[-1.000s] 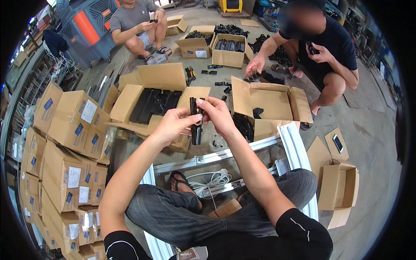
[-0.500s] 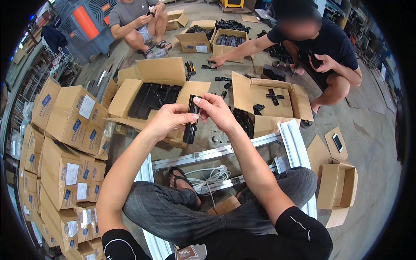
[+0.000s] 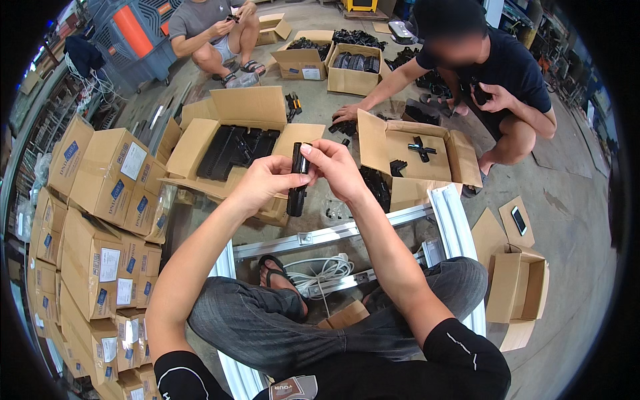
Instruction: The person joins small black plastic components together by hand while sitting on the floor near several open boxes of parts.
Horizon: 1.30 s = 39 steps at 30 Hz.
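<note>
On my feed an open carton (image 3: 248, 107) sits just beyond the left hand, another (image 3: 395, 141) beyond and right of the right hand. Both forearms (image 3: 390, 250) angle forward and inward. I see the left hand (image 3: 262, 179) partly curled, its thumb pressed across a black piece (image 3: 297, 200), and the right hand (image 3: 337, 172) half closed, thumb near its top. The piece stands nearly upright between them, gripped by both.
</note>
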Motion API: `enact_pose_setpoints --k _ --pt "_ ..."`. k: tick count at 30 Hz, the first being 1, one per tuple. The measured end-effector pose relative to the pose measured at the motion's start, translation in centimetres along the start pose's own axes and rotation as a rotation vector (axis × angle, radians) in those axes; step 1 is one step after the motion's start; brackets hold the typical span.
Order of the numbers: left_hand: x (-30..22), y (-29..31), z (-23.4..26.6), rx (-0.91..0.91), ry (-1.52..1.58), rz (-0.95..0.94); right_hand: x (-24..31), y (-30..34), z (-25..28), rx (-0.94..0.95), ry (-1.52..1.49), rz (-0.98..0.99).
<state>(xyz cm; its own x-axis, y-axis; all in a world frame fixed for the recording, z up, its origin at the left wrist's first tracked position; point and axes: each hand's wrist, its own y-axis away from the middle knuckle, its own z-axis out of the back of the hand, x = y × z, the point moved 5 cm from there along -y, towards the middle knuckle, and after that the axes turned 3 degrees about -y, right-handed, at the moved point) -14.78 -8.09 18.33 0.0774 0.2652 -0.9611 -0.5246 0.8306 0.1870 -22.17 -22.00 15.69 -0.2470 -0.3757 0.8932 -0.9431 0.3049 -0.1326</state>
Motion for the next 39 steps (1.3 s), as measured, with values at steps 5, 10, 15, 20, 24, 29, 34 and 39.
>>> enact_pose_setpoints --k 5,10,15,20,24,29,34,39 --pt "-0.9 0.1 -0.9 0.000 0.033 -0.011 0.1 0.0 0.8 0.017 -0.056 0.038" --pt "-1.2 0.2 -0.4 0.006 0.046 -0.049 0.5 -0.1 0.2 0.030 -0.055 0.052" --pt "-0.7 -0.2 -0.2 -0.004 -0.031 -0.103 0.9 0.1 0.2 0.063 -0.027 0.044" --pt "-1.5 0.1 -0.4 0.007 -0.071 -0.101 1.2 0.2 0.2 0.083 0.031 0.061" --pt "-2.0 0.2 -0.3 0.001 -0.015 -0.149 2.0 0.4 0.0 0.097 0.056 0.101" --pt "-2.6 0.4 0.5 -0.055 0.070 -0.165 2.4 0.2 1.1 0.065 -0.141 0.117" --pt "-2.5 0.4 1.4 -0.057 0.153 -0.204 3.3 0.6 0.0 0.095 -0.180 0.106" --pt "-2.7 0.5 1.9 -0.075 0.173 -0.238 3.9 0.8 -0.1 0.087 -0.175 0.173"
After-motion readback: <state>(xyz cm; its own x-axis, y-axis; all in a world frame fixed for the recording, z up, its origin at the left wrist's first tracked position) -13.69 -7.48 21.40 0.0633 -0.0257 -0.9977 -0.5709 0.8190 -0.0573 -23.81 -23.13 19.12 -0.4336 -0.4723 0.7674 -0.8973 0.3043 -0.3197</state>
